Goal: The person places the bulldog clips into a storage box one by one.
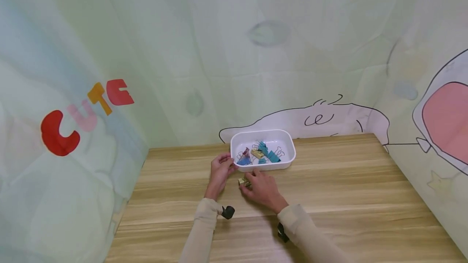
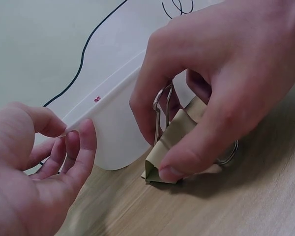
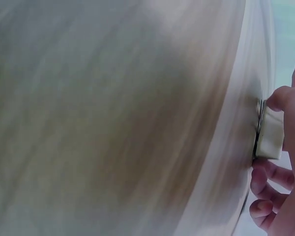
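A white plastic tray (image 1: 268, 166) stands near the back of the wooden table, with several binder clips in blue, teal, gold and dark red inside. My left hand (image 1: 219, 172) pinches the tray's near left rim between thumb and fingers. Just in front of the tray, my right hand (image 1: 264, 188) grips a large gold binder clip (image 2: 162, 150) by its sides, thumb on the near face. One wire handle of this clip stands up beside the index finger. In the right wrist view the gold clip (image 3: 271, 135) shows at the right edge between the fingers.
Behind the tray hangs a printed cloth backdrop (image 1: 204, 92), which also closes off both sides. The wooden table (image 1: 347, 182) stretches out right and left of the hands. Black wrist cameras (image 1: 228, 212) sit at the sleeve cuffs.
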The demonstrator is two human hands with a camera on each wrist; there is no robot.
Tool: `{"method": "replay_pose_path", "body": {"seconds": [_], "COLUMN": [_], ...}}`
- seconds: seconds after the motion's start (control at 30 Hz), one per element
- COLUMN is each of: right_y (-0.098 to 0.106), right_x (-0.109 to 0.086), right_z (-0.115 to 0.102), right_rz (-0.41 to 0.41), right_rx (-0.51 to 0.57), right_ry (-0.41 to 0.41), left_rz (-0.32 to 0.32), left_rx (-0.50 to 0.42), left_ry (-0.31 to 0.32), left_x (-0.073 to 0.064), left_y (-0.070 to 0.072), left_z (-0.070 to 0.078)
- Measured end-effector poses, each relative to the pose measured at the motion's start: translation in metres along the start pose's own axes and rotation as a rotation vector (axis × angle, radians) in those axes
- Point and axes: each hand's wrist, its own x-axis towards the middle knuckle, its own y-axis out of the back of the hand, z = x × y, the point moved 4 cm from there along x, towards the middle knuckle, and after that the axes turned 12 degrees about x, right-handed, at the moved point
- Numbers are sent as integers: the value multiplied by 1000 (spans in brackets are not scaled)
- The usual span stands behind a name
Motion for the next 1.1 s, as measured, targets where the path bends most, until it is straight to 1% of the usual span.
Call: {"method": "replay_pose_path", "body": {"seconds": [0.13,0.23,0.43,0.63,0.93,1.1], "right_y": [-1,-2,1,6,21,34], "right_x": [-1,-2,-6,-9,-14,-14], "right_z": [-2,-2,0,3,4,2], "right_rz": [29,31,10,-11,12,20], "right_rx": [-6,8,47,39,48,26], "right_ry": [-22,-35,-49,-62,-61,-35], "left_rz": [-3,-2,6,14,12,13], "left_rx": [-4,-7,-6,-11,0,-9], "left_ry": [9,11,3,6,-1,-5], "left_x": [0,0,1,2,0,-1], "left_y": [0,0,-1,0,-1,-1], "left_z": [-1,-1,-1,-1,1,1]}}
